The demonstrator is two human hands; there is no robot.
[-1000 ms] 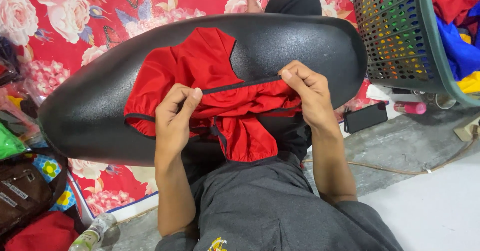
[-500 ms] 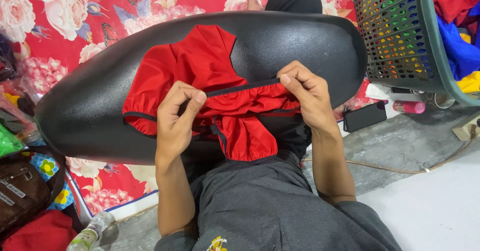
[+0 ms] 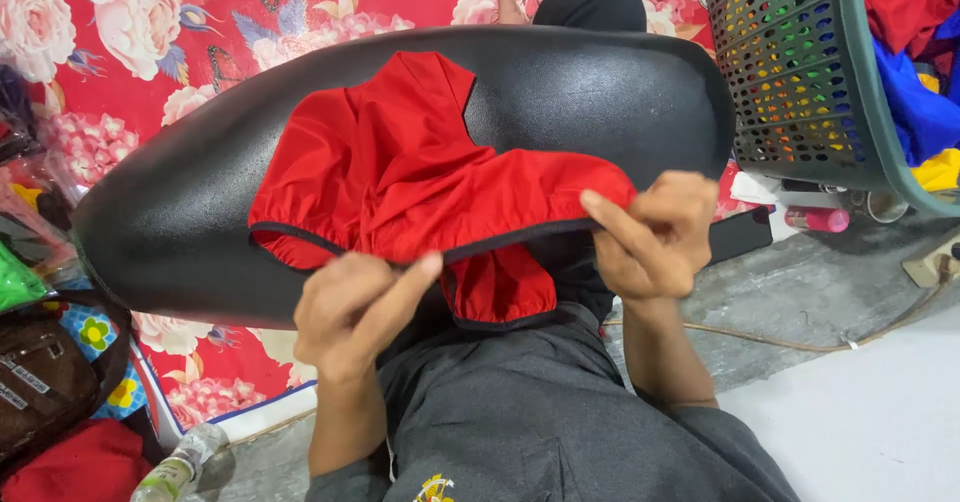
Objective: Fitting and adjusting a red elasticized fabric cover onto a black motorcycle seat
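Two hands pinch the red garment [image 3: 400, 172] along its dark hem at the black board's [image 3: 600, 92] near edge: left hand [image 3: 350, 312] grip clenched on it, right hand [image 3: 650, 232] likewise

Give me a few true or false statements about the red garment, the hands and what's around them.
1. Both hands, left hand and right hand, pinch the red garment by its dark-trimmed edge. True.
2. The garment lies on a white table. False: it lies on a black padded board.
3. The green plastic basket stands at the right. True.
4. The floral mat is blue. False: it is red with pink flowers.
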